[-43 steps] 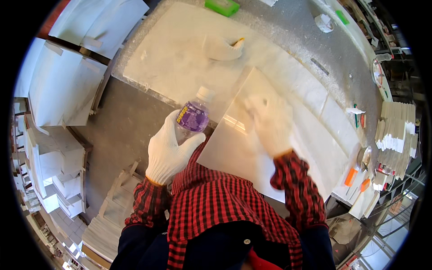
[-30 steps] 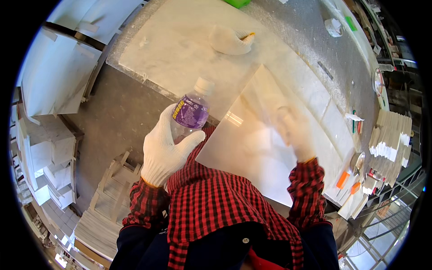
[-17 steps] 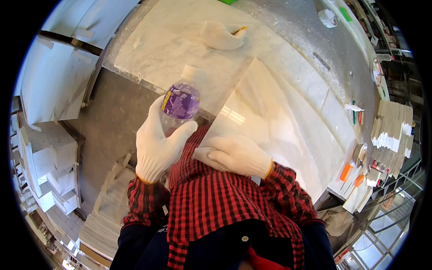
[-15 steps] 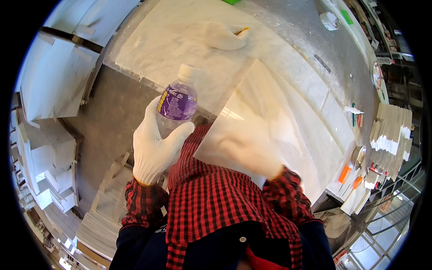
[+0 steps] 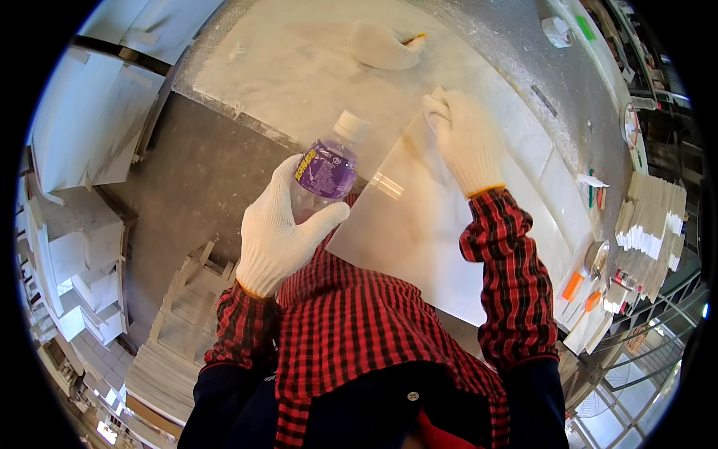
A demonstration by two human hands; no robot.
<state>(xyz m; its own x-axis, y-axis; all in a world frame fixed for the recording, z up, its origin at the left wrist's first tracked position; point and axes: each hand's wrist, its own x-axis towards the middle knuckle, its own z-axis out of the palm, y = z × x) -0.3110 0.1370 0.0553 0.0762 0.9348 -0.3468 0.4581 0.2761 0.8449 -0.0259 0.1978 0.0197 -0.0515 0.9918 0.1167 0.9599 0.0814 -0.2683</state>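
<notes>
head view shows me the right hand [image 5: 470, 142] shifted from the near part of the glossy slab [image 5: 396, 239] to its far corner, fingers curled, though i cannot tell whether they grip anything; that leaves the near part uncovered. the left hand [image 5: 275, 239] wraps around the purple-labelled bottle [image 5: 327, 172], just beside the slab's left edge, with room for moving between both hands.
</notes>
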